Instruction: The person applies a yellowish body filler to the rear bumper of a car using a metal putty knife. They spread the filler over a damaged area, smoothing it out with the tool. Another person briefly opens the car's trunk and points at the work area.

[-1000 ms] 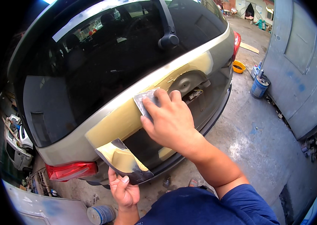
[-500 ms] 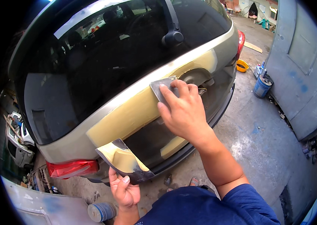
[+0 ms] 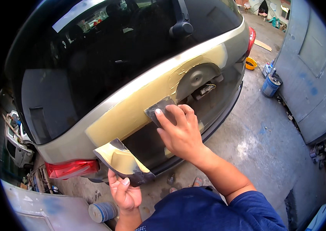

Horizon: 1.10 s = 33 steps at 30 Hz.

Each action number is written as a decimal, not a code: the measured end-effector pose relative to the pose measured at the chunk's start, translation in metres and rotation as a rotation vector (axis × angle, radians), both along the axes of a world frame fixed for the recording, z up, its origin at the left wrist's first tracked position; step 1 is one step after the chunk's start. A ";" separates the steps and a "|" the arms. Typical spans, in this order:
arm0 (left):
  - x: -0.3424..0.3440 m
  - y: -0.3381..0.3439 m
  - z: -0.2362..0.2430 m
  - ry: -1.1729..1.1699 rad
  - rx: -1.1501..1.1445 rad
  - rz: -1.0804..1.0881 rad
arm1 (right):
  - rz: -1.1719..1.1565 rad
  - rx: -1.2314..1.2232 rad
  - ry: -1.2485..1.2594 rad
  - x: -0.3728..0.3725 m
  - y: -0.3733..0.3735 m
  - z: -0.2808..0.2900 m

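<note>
A car tailgate [image 3: 64, 145] carries a broad band of yellowish body filler [image 3: 122, 115] below the rear window. In my right hand [image 3: 182, 133] is a flat dark grey spreader [image 3: 158, 111], pinched between thumb and fingers. The spreader lies against the lower edge of the filler band, left of the round recess [image 3: 197, 79]. My left hand [image 3: 125, 192] grips a curved dark sheet [image 3: 141, 178] from below, with a mound of the same yellow filler [image 3: 122, 159] on it. That sheet is held just in front of the tailgate, above the left tail light [image 3: 72, 168].
A rear wiper [image 3: 181, 29] hangs over the dark window. Blue buckets [image 3: 271, 85] and a yellow basin [image 3: 251, 64] stand on the concrete at right, beside a grey metal door [image 3: 313, 73]. Another bucket [image 3: 103, 212] lies at lower left near a pale panel [image 3: 55, 210].
My right hand has moved down and slightly left with the spreader, uncovering the round recess and the filler along its rim. My left hand still holds the loaded sheet in nearly the same place.
</note>
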State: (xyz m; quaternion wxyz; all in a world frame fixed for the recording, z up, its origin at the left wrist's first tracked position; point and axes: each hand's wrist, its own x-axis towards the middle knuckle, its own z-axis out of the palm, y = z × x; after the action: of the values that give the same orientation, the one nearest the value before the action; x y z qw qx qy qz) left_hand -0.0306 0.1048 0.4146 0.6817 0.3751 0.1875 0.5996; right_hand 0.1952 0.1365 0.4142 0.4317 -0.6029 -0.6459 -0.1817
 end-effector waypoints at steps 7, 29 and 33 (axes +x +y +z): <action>0.001 0.001 -0.001 -0.001 -0.006 -0.009 | 0.020 0.029 0.030 -0.005 -0.007 -0.029; -0.016 0.002 0.005 -0.132 -0.032 0.022 | -0.026 -0.067 -0.013 0.003 -0.005 0.046; -0.026 0.001 0.003 -0.126 -0.038 0.042 | -0.098 -0.061 -0.081 -0.006 0.010 0.063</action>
State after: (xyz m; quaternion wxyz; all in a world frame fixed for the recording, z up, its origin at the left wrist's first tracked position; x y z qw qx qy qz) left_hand -0.0567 0.1057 0.4180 0.6863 0.3197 0.1633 0.6326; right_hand 0.1892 0.1463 0.4775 0.3773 -0.6388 -0.6378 -0.2069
